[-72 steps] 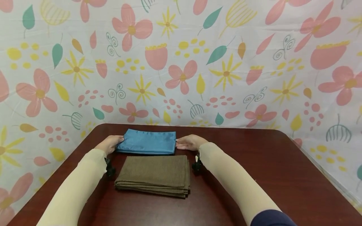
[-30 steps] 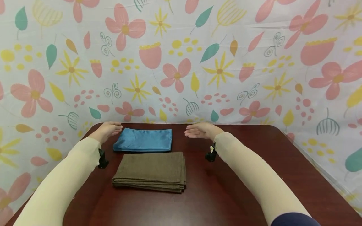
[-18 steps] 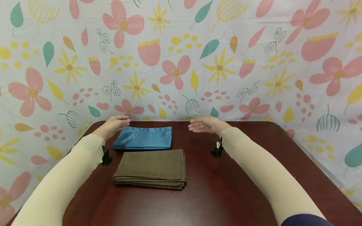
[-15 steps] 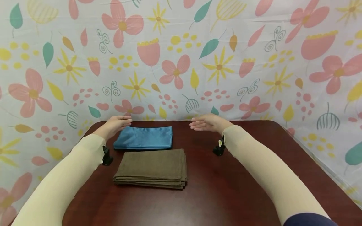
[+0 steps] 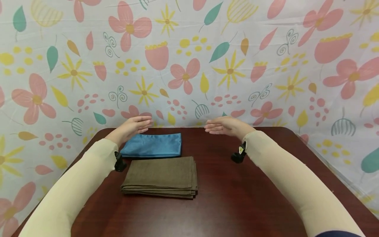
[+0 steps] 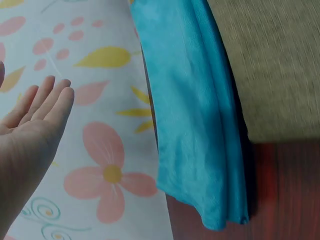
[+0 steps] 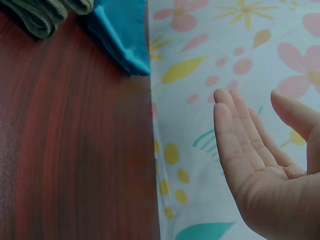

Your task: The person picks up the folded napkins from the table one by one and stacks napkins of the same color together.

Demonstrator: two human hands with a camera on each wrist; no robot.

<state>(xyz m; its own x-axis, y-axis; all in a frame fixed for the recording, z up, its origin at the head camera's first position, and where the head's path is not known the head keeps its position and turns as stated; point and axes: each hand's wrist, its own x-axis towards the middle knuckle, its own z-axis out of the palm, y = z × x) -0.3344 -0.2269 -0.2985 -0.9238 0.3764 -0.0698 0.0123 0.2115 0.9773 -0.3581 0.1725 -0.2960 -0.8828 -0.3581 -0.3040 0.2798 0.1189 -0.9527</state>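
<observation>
A folded blue satin cloth (image 5: 155, 145) lies near the back edge of the table. In front of it sits a brown cloth (image 5: 160, 172), folded into a thick rectangle with several layers. My left hand (image 5: 131, 128) is raised over the blue cloth's left end with its fingers straight, hiding that corner in the head view. Off to the right, my right hand (image 5: 228, 125) hovers near the table's back edge, fingers extended toward the left. Both palms face inward and hold nothing. In the left wrist view the blue cloth (image 6: 192, 115) shows its stacked folds.
The dark reddish-brown table (image 5: 225, 197) has rounded back corners. Right behind it hangs a white curtain (image 5: 189, 42) printed with flowers and leaves. A small black wrist camera (image 5: 119, 162) is strapped at the left wrist, and another wrist camera (image 5: 238, 154) at the right.
Both hands have left the sides of the blue cloth and risen. The left has shifted right over the cloth; the right has drawn farther right. Both cloths stay in place.
</observation>
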